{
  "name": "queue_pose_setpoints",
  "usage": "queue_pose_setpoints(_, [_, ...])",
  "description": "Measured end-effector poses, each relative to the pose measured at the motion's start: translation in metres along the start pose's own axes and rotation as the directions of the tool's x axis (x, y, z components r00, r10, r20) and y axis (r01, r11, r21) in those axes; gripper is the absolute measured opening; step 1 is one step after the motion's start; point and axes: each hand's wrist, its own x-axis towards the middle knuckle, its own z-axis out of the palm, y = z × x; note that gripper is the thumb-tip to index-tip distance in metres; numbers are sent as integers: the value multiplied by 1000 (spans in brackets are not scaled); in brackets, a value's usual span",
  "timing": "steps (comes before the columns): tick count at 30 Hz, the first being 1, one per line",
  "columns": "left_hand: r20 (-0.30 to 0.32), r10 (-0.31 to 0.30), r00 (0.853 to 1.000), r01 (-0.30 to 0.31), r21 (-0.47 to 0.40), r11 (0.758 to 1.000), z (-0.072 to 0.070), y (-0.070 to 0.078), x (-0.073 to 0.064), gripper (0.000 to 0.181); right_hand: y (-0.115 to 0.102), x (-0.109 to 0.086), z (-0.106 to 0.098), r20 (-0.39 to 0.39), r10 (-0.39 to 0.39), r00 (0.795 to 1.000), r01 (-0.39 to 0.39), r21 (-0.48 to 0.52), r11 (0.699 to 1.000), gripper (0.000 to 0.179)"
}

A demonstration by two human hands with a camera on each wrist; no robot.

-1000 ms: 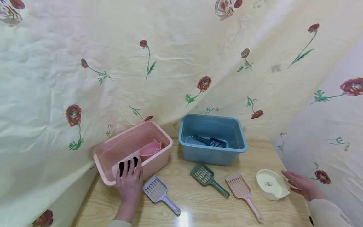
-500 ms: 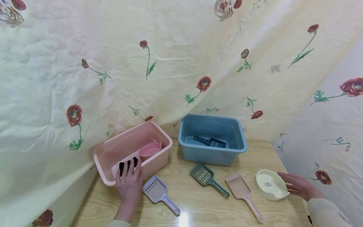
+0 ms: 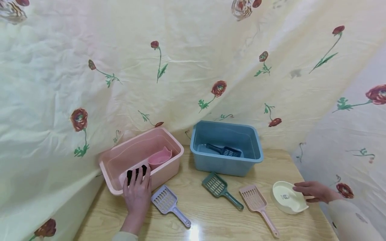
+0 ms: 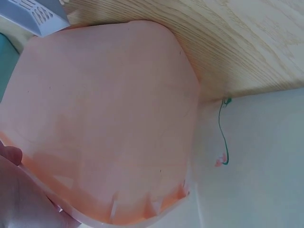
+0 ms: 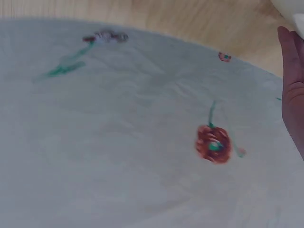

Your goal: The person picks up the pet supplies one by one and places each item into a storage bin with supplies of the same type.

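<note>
My left hand (image 3: 138, 195) grips the front rim of a pink plastic litter bin (image 3: 167, 175), its fingers hooked over into the inside. Black shapes and a pink cat-eared bowl (image 3: 159, 158) show within that bin. In the left wrist view, the bin's wall fills the middle and part of my hand lies along the rim. At the far right, my right hand (image 3: 319, 192) reaches over the rim of a cream bowl (image 3: 281, 204) with a fish print. Its fingers extend past the edge and the thumb is by the outer wall. The bowl stands on the table.
A blue bin (image 3: 223, 164) at the back holds a dark blue litter scoop (image 3: 230, 152). Lavender (image 3: 165, 200), green (image 3: 215, 184) and pink (image 3: 254, 198) litter scoops lie on the wooden table (image 3: 221, 224). Flowered cloth (image 3: 181, 77) hangs behind and along both sides.
My right hand has moved left, from beside the cream bowl to over its rim. My left hand stays on the pink bin.
</note>
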Motion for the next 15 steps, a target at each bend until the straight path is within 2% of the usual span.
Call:
queue_pose_setpoints(5, [9,8,1000,-8,10,1000,-2,0,1,37,-10,10,-6,51,-69,996,72,-78,994,61])
queue_pose_setpoints(9, [0,18,1000,-18,-2,1000,-1,-1,3,38,-21,13,-8,83,-100,992,110,-121,987,57])
queue_pose_setpoints(15, [18,4,1000,-4,-3,1000,-1,-2,4,39,-30,20,-5,117,-166,979,184,-170,968,52])
